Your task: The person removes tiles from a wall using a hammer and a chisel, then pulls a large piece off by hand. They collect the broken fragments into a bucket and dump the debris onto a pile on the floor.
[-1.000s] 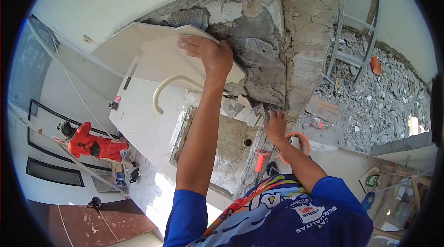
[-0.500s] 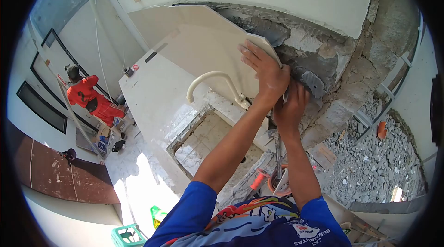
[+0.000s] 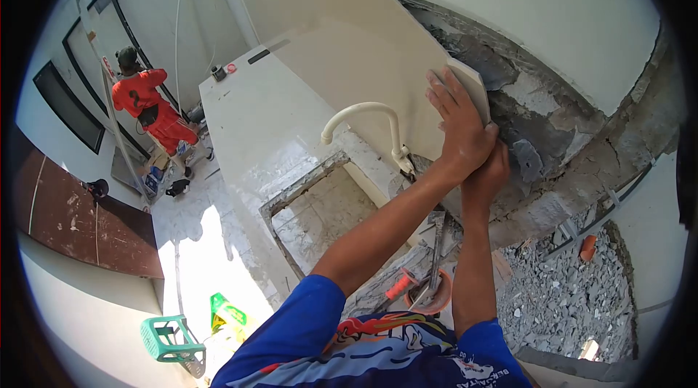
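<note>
Beige tile panels (image 3: pixel 363 46) stand against the wall behind the white counter slab (image 3: pixel 254 126). My left hand (image 3: pixel 465 130) lies with its palm on the face of the narrow end tile (image 3: pixel 471 86), fingers spread upward and thumb by the tile's edge. Just below and to its right is my right hand (image 3: pixel 487 174), bent in at the tile's lower right edge; its fingers are mostly hidden behind my left hand. A cream curved faucet (image 3: pixel 367 107) rises left of my forearms, beside the rectangular opening in the counter.
A co-worker in red (image 3: pixel 145 101) stands at the far left. Grey rubble (image 3: pixel 567 293) lies at the lower right. An orange bucket (image 3: pixel 434 301) with tools and a red spool (image 3: pixel 400 285) sit near my body. A green stool (image 3: pixel 171 337) stands lower left.
The view has shifted, so the hands and tiles appear farther right. My left hand remains flat on the end tile; my right hand's fingers are now more hidden behind it.
</note>
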Tool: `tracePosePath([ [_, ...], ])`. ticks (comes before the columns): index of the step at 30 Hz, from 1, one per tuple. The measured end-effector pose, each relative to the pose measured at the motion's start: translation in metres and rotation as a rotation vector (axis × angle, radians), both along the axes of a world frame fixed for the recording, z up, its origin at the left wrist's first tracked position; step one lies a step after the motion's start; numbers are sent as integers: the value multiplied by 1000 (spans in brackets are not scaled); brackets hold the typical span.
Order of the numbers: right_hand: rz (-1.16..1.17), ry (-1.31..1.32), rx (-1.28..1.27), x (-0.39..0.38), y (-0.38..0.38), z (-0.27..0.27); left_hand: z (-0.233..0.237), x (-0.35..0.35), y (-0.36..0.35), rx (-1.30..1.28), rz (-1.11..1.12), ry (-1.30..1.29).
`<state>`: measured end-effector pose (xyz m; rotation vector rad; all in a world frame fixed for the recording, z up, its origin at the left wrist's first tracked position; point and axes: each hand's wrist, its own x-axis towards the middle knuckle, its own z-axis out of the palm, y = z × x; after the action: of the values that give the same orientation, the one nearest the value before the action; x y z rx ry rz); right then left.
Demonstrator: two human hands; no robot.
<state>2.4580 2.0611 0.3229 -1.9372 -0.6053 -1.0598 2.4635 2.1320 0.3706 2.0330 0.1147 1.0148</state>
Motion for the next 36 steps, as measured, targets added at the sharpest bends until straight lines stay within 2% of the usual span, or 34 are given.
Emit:
tracePosePath([
  [6, 70, 217, 169, 3, 5, -8, -1, -5, 3, -45, -6, -37],
  [9, 102, 194, 187, 9, 6, -13, -2, -10, 4, -54, -6, -41],
  [12, 153, 249, 167, 16, 7, -18, -7, -16, 8, -24, 16, -106],
  [15, 140, 244, -112, 25, 1, -27, -9, -23, 12, -16, 12, -119],
  [18, 305, 368, -144, 28, -5, -21, -10, -29, 13, -9, 30, -126],
  [21, 355, 352, -125, 33, -3, -25, -9, -34, 16, -19, 37, -144],
  [23, 104, 311, -227, 32, 6, -24, -6, -41, 20, -36, 18, -167],
  [25, 116, 335, -83, 22, 14, -21, -2, -48, 34, -30, 31, -214],
  [27, 397, 395, 300, 9, 22, -7, 12, -53, 67, 0, 72, -309],
  [29, 369, 438, 249, 5, 21, -9, 50, -47, 121, -111, 224, -510],
  [31, 355, 480, 222, 6, 20, -12, 77, -16, 201, -411, 257, -678],
  [32, 371, 462, 244, 4, 20, -13, 82, 0, 246, -527, 265, -596],
  [34, 405, 414, 287, 3, 24, -10, 88, 23, 313, -776, 126, -412],
  [36, 381, 429, 269, 1, 22, -12, 75, 45, 363, -799, 94, -242],
])
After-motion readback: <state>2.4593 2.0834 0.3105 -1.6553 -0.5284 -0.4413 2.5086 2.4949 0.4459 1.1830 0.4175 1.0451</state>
